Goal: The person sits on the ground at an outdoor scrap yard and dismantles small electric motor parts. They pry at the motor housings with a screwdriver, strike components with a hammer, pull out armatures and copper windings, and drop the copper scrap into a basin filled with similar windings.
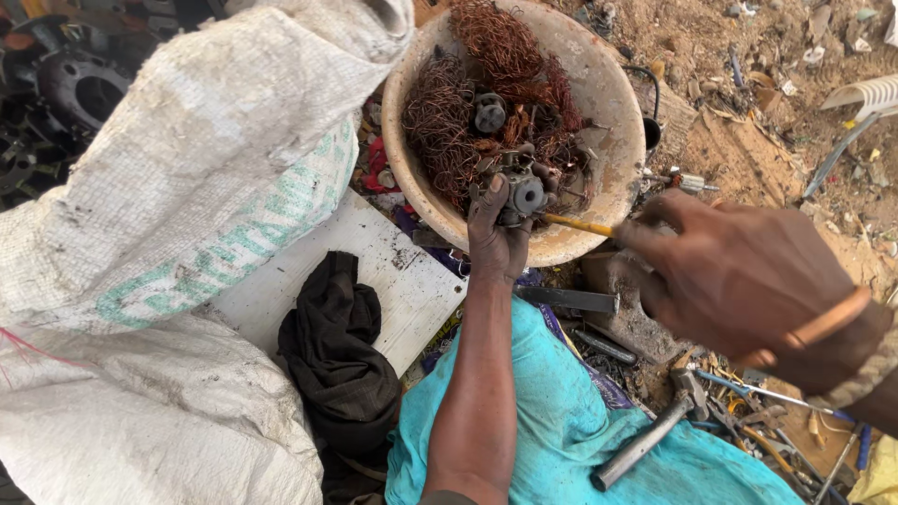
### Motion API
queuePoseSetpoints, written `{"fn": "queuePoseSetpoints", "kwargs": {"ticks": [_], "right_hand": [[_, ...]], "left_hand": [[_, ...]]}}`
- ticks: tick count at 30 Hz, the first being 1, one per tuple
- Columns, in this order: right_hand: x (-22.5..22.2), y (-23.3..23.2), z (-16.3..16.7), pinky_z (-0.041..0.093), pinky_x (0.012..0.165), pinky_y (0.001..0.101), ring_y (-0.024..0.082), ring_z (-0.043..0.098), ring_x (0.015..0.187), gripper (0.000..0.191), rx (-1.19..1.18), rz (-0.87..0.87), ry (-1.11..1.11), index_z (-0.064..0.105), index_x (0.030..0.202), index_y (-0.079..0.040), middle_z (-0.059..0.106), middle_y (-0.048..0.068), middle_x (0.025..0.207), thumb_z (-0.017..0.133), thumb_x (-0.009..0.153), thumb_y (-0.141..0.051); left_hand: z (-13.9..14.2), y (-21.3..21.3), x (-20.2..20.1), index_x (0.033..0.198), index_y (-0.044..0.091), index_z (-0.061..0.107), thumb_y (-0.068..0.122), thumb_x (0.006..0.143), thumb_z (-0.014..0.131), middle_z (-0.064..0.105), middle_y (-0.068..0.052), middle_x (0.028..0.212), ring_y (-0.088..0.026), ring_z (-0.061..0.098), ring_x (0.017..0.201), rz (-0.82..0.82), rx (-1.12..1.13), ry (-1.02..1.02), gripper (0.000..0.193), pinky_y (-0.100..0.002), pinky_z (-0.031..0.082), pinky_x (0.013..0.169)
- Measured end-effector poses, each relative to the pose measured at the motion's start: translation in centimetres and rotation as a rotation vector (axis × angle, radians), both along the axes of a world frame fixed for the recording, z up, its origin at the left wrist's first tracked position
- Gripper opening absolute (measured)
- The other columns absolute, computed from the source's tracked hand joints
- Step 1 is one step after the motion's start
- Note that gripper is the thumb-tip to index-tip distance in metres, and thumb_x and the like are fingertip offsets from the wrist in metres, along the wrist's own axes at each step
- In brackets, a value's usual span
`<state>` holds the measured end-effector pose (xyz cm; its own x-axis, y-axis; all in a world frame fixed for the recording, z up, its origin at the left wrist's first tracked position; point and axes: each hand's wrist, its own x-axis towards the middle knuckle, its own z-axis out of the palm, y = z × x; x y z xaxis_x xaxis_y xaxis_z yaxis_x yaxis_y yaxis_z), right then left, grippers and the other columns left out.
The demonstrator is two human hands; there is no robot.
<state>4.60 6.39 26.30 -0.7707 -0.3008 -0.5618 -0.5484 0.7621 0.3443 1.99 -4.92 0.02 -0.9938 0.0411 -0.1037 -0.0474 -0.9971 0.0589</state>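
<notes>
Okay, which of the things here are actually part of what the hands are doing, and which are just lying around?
In use:
- left hand gripping a small grey metal part
- right hand holding a yellow-handled tool against that part
- bowl of copper wire beneath them

Lying about:
- hammer on the turquoise cloth
- black rag
- white sacks
- flat metal bar

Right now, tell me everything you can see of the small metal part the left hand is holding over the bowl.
The metal part is a small grey, grimy piece with a round, washer-like face and a dark centre hole, plus lumpy projections at the top. The left hand grips it from below, at the near rim of the tan bowl, beside tangled copper wire. The right hand points a yellow-handled tool at its side; the tip's contact is unclear.
</notes>
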Motion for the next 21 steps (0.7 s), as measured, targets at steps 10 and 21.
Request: {"fn": "queuePoseSetpoints", "kwargs": {"ticks": [10,21], "right_hand": [[0.1,-1.3,-0.3,0.047,0.039,0.0264,0.01,0.056,0.047,0.037,0.217,-0.164,-0.175,0.058,0.14,-0.029,0.064,0.003,0.066,0.036,0.11,-0.027],[7.9,-0.2,-8.7,0.049,0.032,0.034,0.015,0.057,0.042,0.058,-0.218,-0.053,0.267,0.05,0.15,-0.018,0.06,0.011,0.073,0.054,0.093,-0.011]], "left_hand": [[-0.8,0.6,0.2,0.132,-0.002,0.064,0.024,0.096,0.08,0.075,-0.017,0.111,-0.028,0.074,0.1,0.008,-0.015,0.072,0.047,-0.043,0.062,0.092],[-1.1,1.0,-0.1,0.129,0.006,0.063,0.028,0.096,0.076,0.073,-0.009,0.113,-0.023,0.07,0.107,0.143,-0.041,-0.071,0.041,-0.044,0.06,0.099]]}}
